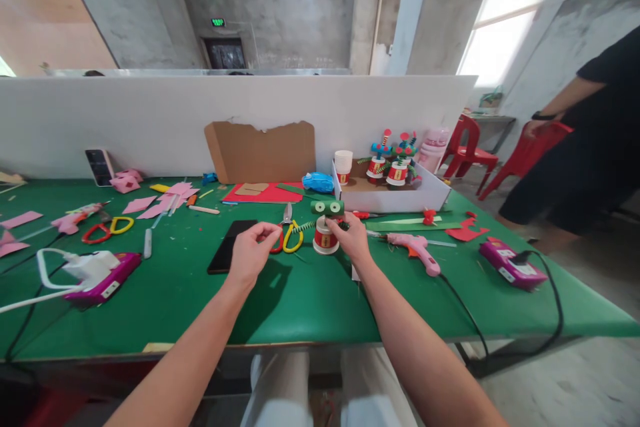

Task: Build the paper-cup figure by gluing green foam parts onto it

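Observation:
A small cup figure [326,239] stands upright on the green table, with a red and white cup body, a green roll head [327,207] with two round eyes, and coiled green arms. My right hand [351,235] is closed on its right side, fingers at the cup and the coiled arm. To the left of the figure, my left hand [257,245] hovers with thumb and fingertips pinched together; anything between them is too small to make out. Scissors with red and yellow handles [291,238] lie between that hand and the figure. A black phone [225,250] lies beneath the left hand.
Right of the figure are a pink glue gun [417,247] and a purple power strip [513,264]. A white box [395,199] with similar figures stands behind. Another purple strip [105,280], scissors and pink paper lie left. A person [585,140] stands at the far right.

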Tool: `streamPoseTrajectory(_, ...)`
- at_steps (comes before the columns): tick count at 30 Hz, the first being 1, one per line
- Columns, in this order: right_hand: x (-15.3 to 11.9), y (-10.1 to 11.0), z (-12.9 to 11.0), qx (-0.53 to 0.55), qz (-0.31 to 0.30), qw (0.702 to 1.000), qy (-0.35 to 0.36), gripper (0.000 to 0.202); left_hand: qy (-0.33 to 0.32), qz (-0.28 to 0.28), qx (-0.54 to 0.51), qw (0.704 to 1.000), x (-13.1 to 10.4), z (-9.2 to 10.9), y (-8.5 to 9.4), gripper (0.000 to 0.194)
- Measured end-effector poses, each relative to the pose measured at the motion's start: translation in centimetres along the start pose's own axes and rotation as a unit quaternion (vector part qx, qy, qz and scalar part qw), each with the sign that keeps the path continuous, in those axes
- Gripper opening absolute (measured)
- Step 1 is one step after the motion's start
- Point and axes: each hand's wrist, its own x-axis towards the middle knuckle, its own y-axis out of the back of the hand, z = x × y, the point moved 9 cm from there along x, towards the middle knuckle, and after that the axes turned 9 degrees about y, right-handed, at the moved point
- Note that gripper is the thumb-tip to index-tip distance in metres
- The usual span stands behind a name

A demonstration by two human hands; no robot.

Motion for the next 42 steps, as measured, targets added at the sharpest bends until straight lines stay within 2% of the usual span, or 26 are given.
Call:
streamPoseTrajectory(4, 0.0, 0.1, 0.0, 0.007, 0.005, 1.000, -0.005, 0.017, 0.013, 0.001, -0.001, 1.000, -0.8, -0.8, 2.1, 0.028)
streamPoseTrajectory(7, 0.0, 0.3, -0.2, 0.008, 0.010, 1.000, -0.004, 0.018, 0.015, -0.002, 0.013, 1.000, -0.3, -0.8, 1.8, 0.029)
streamPoseTrajectory(10, 0.1, 0.4, -0.3, 0.005, 0.012, 1.000, -0.005, 0.017, 0.005, -0.015, 0.029, 0.999, 0.9, -0.6, -0.2, 0.029)
streamPoseTrajectory(15, 0.0, 0.3, -0.2, 0.006, 0.005, 1.000, -0.007, 0.016, -0.025, -0.038, 0.060, 0.997, 3.1, 0.1, -4.9, 0.025)
streamPoseTrajectory(18, 0.0, 0.2, -0.1, 0.008, 0.008, 1.000, -0.006, 0.016, -0.038, -0.042, 0.083, 0.995, 3.9, 0.6, -7.2, 0.022)
streamPoseTrajectory(21, 0.0, 0.2, -0.1, 0.013, 0.012, 1.000, -0.004, 0.016, -0.036, -0.041, 0.068, 0.996, 4.3, 0.9, -8.3, 0.015)
streamPoseTrajectory(23, 0.0, 0.1, -0.1, 0.016, 0.011, 1.000, -0.006, 0.015, -0.036, -0.030, 0.062, 0.997, 4.2, 0.8, -8.1, 0.013)
streamPoseTrajectory(26, 0.0, 0.1, -0.2, 0.017, 0.011, 1.000, -0.005, 0.014, -0.035, -0.003, 0.074, 0.997, 3.8, 0.4, -6.6, 0.014)
streamPoseTrajectory(31, 0.0, 0.2, -0.2, 0.011, 0.014, 1.000, -0.009, 0.014, -0.017, 0.023, 0.063, 0.998, 2.5, -0.6, -2.3, 0.020)
streamPoseTrajectory(36, 0.0, 0.2, 0.0, 0.009, 0.013, 1.000, -0.014, 0.015, 0.012, 0.067, 0.038, 0.997, 0.6, -1.4, 3.3, 0.024)
streamPoseTrajectory(42, 0.1, 0.1, 0.1, 0.010, 0.004, 1.000, -0.018, 0.016, 0.070, 0.130, 0.047, 0.988, -2.7, -4.4, 10.5, 0.031)
